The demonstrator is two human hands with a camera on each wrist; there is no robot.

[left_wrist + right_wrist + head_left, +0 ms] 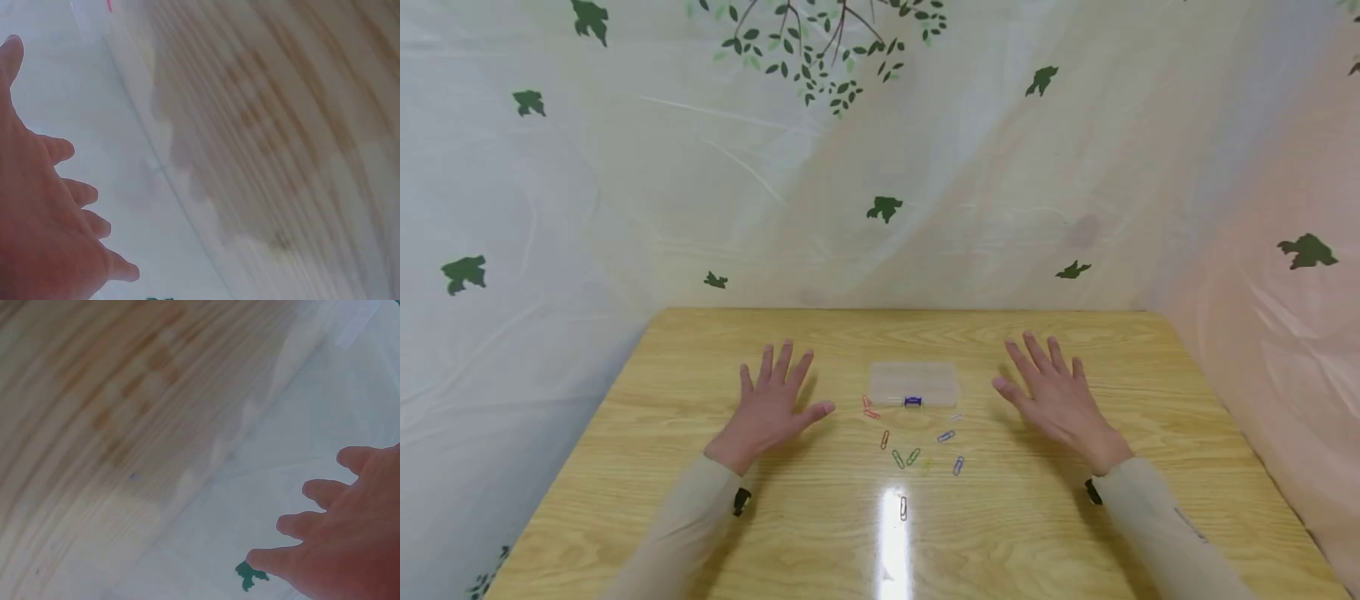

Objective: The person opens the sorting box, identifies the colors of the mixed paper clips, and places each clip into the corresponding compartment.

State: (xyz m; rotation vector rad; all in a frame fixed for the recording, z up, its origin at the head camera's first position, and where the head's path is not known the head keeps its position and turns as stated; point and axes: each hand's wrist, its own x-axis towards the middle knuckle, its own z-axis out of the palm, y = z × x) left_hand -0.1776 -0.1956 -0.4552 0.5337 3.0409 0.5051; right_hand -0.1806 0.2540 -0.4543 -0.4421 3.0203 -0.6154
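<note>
In the head view my left hand (769, 410) is held over the table, fingers spread, left of a clear plastic box (913, 382) with a blue latch (913, 402). My right hand (1060, 404) hovers on the other side of the box, its fingers spread too. Neither holds anything. Loose paper clips lie in front of the box: red ones (871, 413) at its left corner, green ones (913, 456) in the middle, blue ones (958, 465) to the right. A dark paper clip (903, 508) lies nearest the front. Both wrist views show the hands (50, 212) (350, 519) with fingers extended.
The wooden table (647, 417) reaches back to a pale curtain (760, 208) printed with green birds and leafy branches, which also hangs at both sides. A bright light reflection (893, 550) runs down the table's front middle.
</note>
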